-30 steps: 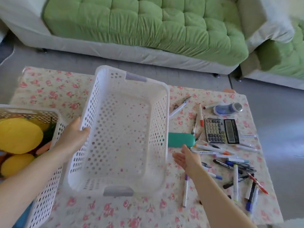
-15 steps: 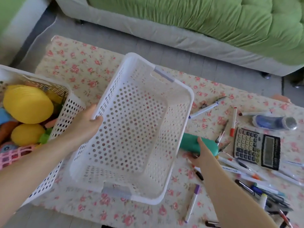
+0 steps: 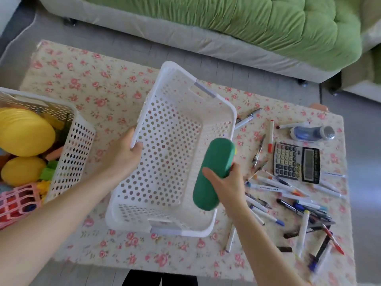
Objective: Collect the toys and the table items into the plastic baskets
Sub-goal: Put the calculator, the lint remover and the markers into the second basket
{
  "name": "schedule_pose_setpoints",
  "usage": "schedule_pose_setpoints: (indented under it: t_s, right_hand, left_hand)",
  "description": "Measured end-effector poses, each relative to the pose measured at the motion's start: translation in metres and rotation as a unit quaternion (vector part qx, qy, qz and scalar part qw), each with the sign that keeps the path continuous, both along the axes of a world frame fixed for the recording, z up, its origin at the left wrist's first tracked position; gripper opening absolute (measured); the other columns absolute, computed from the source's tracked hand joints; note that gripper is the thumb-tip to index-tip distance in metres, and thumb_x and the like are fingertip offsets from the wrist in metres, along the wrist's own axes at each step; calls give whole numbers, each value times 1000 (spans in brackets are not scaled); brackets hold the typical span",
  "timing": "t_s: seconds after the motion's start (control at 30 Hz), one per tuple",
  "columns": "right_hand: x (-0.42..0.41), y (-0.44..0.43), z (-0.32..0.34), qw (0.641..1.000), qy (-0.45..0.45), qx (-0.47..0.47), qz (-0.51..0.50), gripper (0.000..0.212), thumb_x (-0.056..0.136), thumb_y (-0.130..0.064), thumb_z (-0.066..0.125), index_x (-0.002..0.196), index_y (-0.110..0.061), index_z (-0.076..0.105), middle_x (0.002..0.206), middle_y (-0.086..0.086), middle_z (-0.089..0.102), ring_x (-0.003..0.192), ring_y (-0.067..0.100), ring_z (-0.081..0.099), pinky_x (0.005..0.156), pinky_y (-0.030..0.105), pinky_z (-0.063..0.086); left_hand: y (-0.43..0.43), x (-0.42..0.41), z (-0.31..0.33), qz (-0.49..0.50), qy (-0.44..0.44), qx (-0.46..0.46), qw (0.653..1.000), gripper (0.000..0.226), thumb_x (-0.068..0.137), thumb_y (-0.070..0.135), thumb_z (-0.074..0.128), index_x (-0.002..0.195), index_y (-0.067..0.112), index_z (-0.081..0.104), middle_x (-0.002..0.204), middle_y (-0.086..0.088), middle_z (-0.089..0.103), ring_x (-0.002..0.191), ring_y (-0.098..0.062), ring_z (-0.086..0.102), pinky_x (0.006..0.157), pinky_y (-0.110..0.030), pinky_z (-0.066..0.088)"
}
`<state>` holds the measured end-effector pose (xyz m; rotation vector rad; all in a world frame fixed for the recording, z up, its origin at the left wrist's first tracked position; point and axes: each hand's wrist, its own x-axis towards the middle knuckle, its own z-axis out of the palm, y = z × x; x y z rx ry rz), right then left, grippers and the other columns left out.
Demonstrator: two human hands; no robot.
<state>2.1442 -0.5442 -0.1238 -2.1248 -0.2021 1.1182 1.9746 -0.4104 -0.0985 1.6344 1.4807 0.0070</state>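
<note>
The sofa [image 3: 268,27] runs past the table's [image 3: 92,83] far edge, a strip of floor between them. Bare cloth lies far-left of the basket [image 3: 177,68]; the left hand [image 3: 121,159] grips its left rim. A toy basket [image 3: 76,145] sits at the left edge. The right hand [image 3: 226,182] clasps the green case [image 3: 212,172] over the basket's right rim, pens [image 3: 274,188] scattered just beside
</note>
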Motion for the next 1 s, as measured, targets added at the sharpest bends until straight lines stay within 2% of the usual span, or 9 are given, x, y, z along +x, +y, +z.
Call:
schedule_pose_setpoints:
  t_s: [0.07, 0.13, 0.2, 0.3, 0.4, 0.63, 0.8, 0.9, 1.0]
  right_hand:
    - [-21, 3, -19, 996, -21, -58, 66, 44, 75, -27, 74, 101, -18, 40, 91, -6, 53, 78, 12, 55, 61, 26, 46]
    - [-32, 4, -37, 992, -31, -93, 77, 42, 76, -27, 71, 99, -18, 38, 85, -8, 50, 69, 7, 50, 51, 22, 39]
    - [-34, 4, -49, 988, -44, -121, 80, 38, 79, -25, 67, 102, -16, 38, 81, -8, 47, 63, 3, 46, 46, 21, 34]
    - [-36, 7, -59, 983, -72, -135, 105, 39, 84, -22, 61, 113, -12, 37, 90, -2, 52, 65, 10, 52, 46, 23, 36]
    - [-44, 7, -68, 969, -109, -149, 162, 46, 86, -24, 58, 122, -12, 33, 111, 7, 56, 90, 26, 60, 62, 32, 46]
    - [-60, 2, -73, 983, -65, -44, 165, 44, 85, -24, 60, 127, -25, 46, 120, 4, 54, 93, 17, 57, 74, 25, 47]
    - [-69, 3, -78, 994, -38, -46, 90, 61, 77, -29, 71, 125, -16, 36, 122, 5, 49, 98, 18, 56, 71, 26, 50]
    - [-67, 2, -77, 984, -75, -84, 138, 72, 76, -33, 71, 132, -16, 29, 125, 6, 43, 108, 22, 51, 80, 31, 50]
    - [-56, 7, -72, 978, -133, -98, 128, 66, 79, -33, 66, 132, -16, 31, 124, 7, 45, 107, 25, 53, 84, 39, 51]
  left_hand:
    - [-8, 7, 8, -6, 14, 0, 1000, 48, 100, 26, 29, 147, 27, 17, 143, -7, 42, 42, 1, 47, 34, -7, 32]
    - [-14, 7, 9, -8, 12, 1, 1000, 50, 101, 30, 27, 148, 28, 11, 154, -1, 24, 99, -9, 60, 72, -13, 44]
    - [-16, 7, 10, -8, 6, -8, 1000, 51, 101, 30, 27, 148, 28, 9, 156, 5, 16, 134, -18, 36, 103, -29, 31]
    - [-19, 6, 13, -17, 2, -9, 1000, 50, 100, 31, 28, 148, 31, 10, 155, 5, 20, 134, -19, 37, 105, -34, 30]
    - [-23, 5, 11, -10, -5, -21, 1000, 51, 100, 31, 28, 148, 29, 11, 155, 5, 20, 136, -17, 33, 107, -34, 26]
    - [-20, -1, 11, -1, -51, -31, 998, 50, 100, 28, 30, 148, 29, 15, 154, 8, 21, 133, -15, 38, 89, -21, 29]
    - [-18, -1, 12, -3, -59, -17, 998, 49, 100, 27, 31, 147, 27, 20, 140, 2, 44, 81, 0, 55, 61, -9, 35]
    - [-16, -1, 14, 1, -48, -15, 999, 47, 99, 26, 33, 146, 22, 25, 147, -16, 35, 118, -26, 53, 92, -31, 43]
    - [-16, -4, 16, -8, -38, -30, 999, 50, 99, 25, 33, 148, 22, 19, 153, -3, 26, 134, -22, 38, 109, -35, 26]
